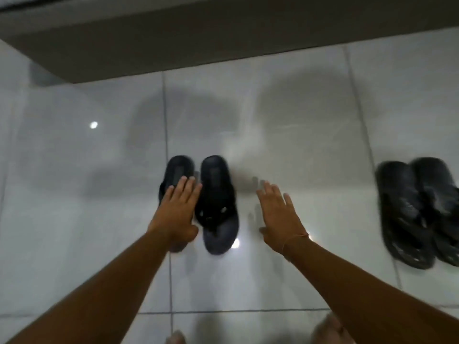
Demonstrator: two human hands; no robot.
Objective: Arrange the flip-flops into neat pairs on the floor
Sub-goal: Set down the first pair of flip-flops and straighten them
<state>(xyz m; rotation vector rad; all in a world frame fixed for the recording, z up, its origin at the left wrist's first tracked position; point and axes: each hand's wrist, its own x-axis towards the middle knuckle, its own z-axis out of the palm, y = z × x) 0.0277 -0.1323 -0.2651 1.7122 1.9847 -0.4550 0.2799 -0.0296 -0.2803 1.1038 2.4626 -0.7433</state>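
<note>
Two dark navy flip-flops lie side by side on the white tiled floor (74, 219), heels pointing away from me. My left hand (176, 212) is flat and open over the left flip-flop (177, 167), hiding its strap and front. The right flip-flop (218, 207) is in full view between my hands. My right hand (278, 214) hovers open, palm down, just right of it and holds nothing. A second pair of black flip-flops (419, 212) lies together at the far right.
A dark ledge or step (173, 33) runs across the top of the view. Glossy tiles reflect ceiling lights and shadows. My toes (327, 328) show at the bottom edge.
</note>
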